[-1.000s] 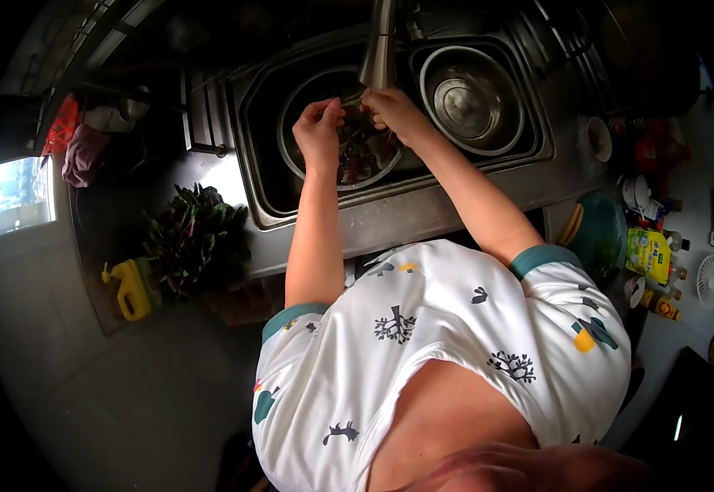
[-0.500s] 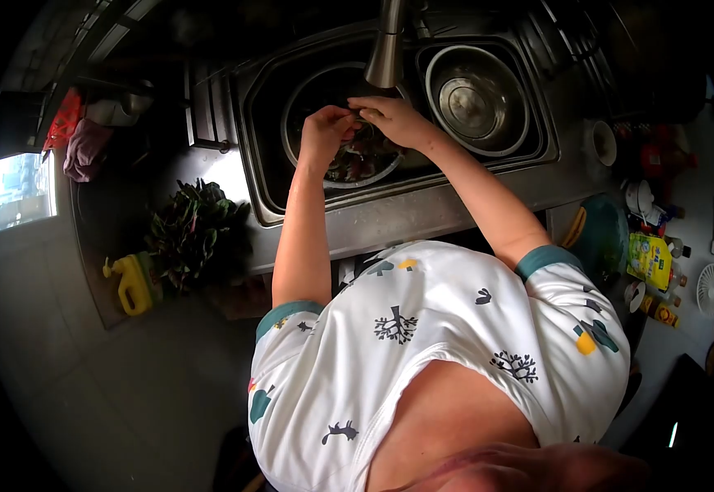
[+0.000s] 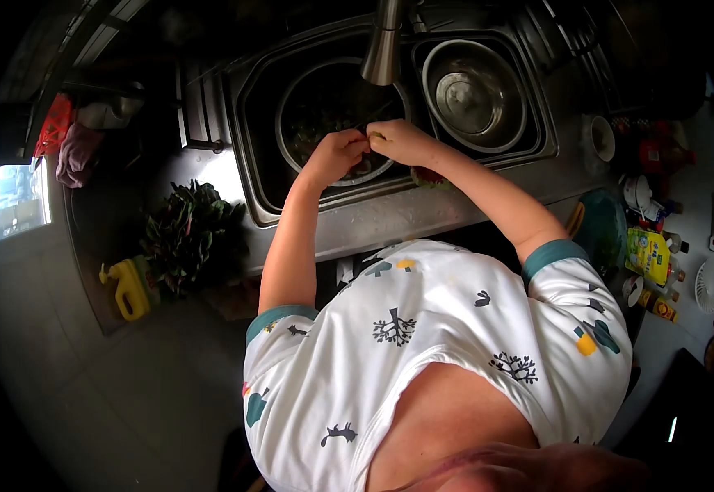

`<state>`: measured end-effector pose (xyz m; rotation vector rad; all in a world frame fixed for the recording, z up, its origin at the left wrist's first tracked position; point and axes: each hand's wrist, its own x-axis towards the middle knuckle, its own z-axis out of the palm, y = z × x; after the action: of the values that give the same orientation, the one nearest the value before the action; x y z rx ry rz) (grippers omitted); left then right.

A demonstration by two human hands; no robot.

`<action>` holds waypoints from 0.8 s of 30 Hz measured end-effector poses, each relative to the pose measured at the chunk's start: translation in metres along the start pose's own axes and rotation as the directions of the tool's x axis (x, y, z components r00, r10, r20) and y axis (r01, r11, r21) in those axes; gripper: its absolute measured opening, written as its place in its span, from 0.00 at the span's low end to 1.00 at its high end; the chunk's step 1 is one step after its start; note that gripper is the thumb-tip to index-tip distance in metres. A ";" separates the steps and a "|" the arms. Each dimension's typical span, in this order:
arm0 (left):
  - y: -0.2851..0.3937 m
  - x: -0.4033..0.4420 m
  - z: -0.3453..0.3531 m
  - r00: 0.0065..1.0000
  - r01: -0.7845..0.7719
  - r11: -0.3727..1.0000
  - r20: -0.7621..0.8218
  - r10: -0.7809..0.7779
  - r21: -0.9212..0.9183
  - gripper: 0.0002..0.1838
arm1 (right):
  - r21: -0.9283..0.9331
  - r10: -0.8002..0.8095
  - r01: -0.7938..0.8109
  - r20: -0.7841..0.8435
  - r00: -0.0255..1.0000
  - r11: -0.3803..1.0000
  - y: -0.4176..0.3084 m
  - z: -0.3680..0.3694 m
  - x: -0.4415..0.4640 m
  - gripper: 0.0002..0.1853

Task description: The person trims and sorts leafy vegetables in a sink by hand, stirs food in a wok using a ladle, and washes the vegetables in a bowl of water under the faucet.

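My left hand [image 3: 336, 157] is closed over the near part of a round metal basin [image 3: 285, 139] in the left sink bowl. Fingertip to fingertip with it, my right hand [image 3: 404, 143] is closed too, pinching a small greenish stem or leaf whose shape is hard to make out. What my left fingers hold is hidden. Dark leafy pieces [image 3: 316, 119] lie in the basin. A bit of red and green leaf [image 3: 428, 177] shows below my right wrist. The metal faucet [image 3: 382, 57] hangs over the basin.
An empty-looking metal bowl [image 3: 504, 135] sits in the right sink bowl. On the left are a pile of dark leafy greens [image 3: 193, 234] and a yellow jug [image 3: 130, 291]. A white bowl [image 3: 602, 138], a yellow packet [image 3: 649, 255] and a small fan [image 3: 709, 284] stand at the right.
Both hands have moved nearer to my body, toward the basin's near rim, and my right fingers have curled in. Red and green leaf now shows under my right wrist.
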<state>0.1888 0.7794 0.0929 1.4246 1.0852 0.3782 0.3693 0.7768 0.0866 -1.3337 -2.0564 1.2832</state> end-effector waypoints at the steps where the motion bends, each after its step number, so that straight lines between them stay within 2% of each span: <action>1: -0.004 0.000 0.001 1.000 0.002 0.972 0.014 0.001 -0.234 0.09 | 0.214 0.062 -0.064 0.016 0.998 0.975 0.001 -0.004 -0.002 0.14; 2: -0.007 -0.001 0.004 1.000 0.012 0.889 0.031 0.002 -0.459 0.09 | 0.446 0.054 -0.039 -0.020 0.998 0.894 -0.005 -0.006 -0.005 0.12; 3: -0.007 0.002 0.015 0.996 -0.067 0.765 -0.001 0.086 -0.641 0.10 | 0.717 0.161 -0.204 0.129 0.979 0.666 -0.006 -0.010 -0.008 0.11; 5: -0.011 0.013 0.028 0.974 -0.154 0.487 -0.050 0.220 -0.860 0.08 | 0.878 0.177 -0.195 0.129 0.976 0.438 -0.013 -0.014 -0.011 0.10; 6: -0.011 0.015 0.031 0.949 -0.195 0.341 -0.090 0.302 -0.919 0.07 | 0.908 0.145 -0.165 0.117 0.982 0.384 -0.016 -0.019 -0.012 0.09; 9: -0.005 0.016 0.029 0.917 -0.298 0.210 -0.219 0.333 -0.931 0.06 | 0.932 0.106 -0.050 0.013 0.994 0.360 -0.016 -0.041 -0.018 0.10; 11: -0.007 0.012 0.013 0.936 -0.320 0.363 -0.233 0.264 -0.875 0.06 | 0.940 0.163 0.100 -0.160 0.974 0.326 -0.009 -0.064 -0.026 0.10; 13: -0.011 0.001 -0.004 0.942 -0.337 0.522 -0.284 0.181 -0.784 0.06 | 0.867 0.203 0.239 -0.354 0.913 0.436 0.010 -0.090 -0.034 0.11; 15: -0.019 -0.019 -0.022 0.931 -0.283 0.690 -0.363 0.032 -0.666 0.07 | 0.889 0.378 0.245 -0.396 0.837 0.388 0.046 -0.110 -0.044 0.12; 17: -0.015 -0.048 -0.034 0.850 -0.250 0.871 -0.526 -0.011 -0.422 0.07 | 0.884 0.395 0.280 -0.425 0.814 0.374 0.058 -0.126 -0.053 0.15; 18: -0.022 -0.070 -0.039 0.779 -0.203 0.927 -0.625 -0.043 -0.317 0.05 | 0.876 0.495 0.202 -0.422 0.759 0.438 0.070 -0.131 -0.057 0.16; 19: -0.029 -0.093 -0.047 0.686 -0.136 0.969 -0.726 -0.058 -0.206 0.04 | 0.867 0.580 0.116 -0.418 0.700 0.485 0.084 -0.133 -0.056 0.16; 21: -0.057 -0.121 -0.056 0.572 -0.136 0.985 -0.820 -0.011 -0.108 0.01 | 0.814 0.578 0.115 -0.496 0.648 0.569 0.122 -0.138 -0.058 0.16; 22: -0.065 -0.136 -0.059 0.535 -0.028 0.999 -0.843 0.046 0.036 0.02 | 0.704 0.525 0.018 -0.547 0.653 0.710 0.124 -0.144 -0.061 0.15; 23: -0.071 -0.150 -0.059 0.491 0.117 0.981 -0.867 0.081 0.158 0.03 | 0.723 0.542 0.078 -0.581 0.607 0.687 0.146 -0.142 -0.057 0.15; 24: -0.069 -0.162 -0.057 0.478 0.155 0.949 -0.861 0.173 0.276 0.04 | 0.772 0.595 0.080 -0.547 0.588 0.631 0.137 -0.142 -0.055 0.13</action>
<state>0.0369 0.6744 0.1022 1.5232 2.0721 1.0806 0.5672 0.8171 0.0528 -1.4409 -0.5749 1.1329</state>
